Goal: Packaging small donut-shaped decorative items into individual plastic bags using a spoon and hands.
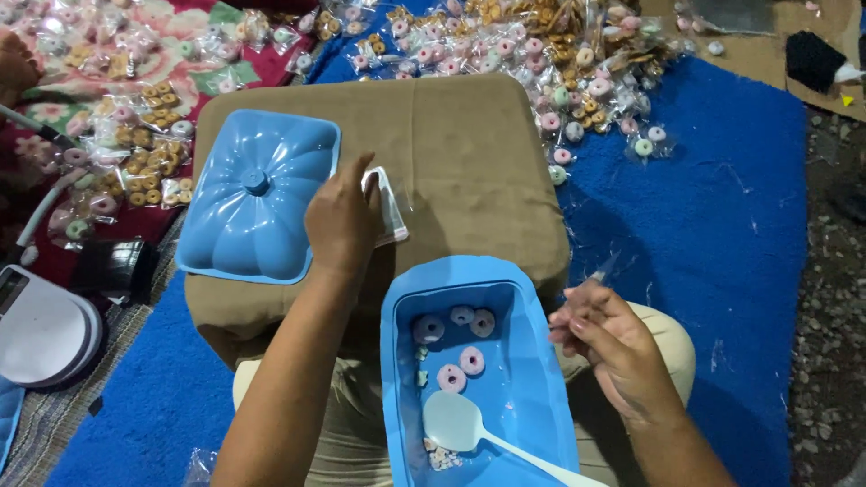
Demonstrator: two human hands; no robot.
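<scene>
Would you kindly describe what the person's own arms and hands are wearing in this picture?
Both forearms are bare, with no sleeves showing. The left hand and the right hand wear no gloves. No rings, watch or bracelets are visible.

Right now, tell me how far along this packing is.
Done: heaps of filled packets lie beyond the cushion. In hand: left hand rests on empty clear bags; right hand pinches another. Left: a few ring candies and a white spoon in the blue tub.
</scene>
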